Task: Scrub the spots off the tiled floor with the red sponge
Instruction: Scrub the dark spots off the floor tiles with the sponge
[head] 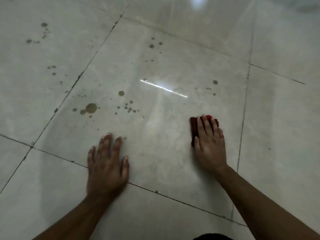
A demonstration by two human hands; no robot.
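My right hand lies flat on the red sponge and presses it onto the glossy grey tiled floor. Only the sponge's left and far edges show past my fingers. My left hand rests palm down on the tile, fingers spread, holding nothing. Brown spots mark the floor: a large blot with small drops beside it to the upper left of my left hand, a round spot, a scatter of dots, a cluster farther off, and a few beyond the sponge.
Dark grout lines cross the floor diagonally. More spots lie on the neighbouring tile at far left. A bright streak of reflected light glares mid-tile. A dark piece of my clothing shows at the bottom edge.
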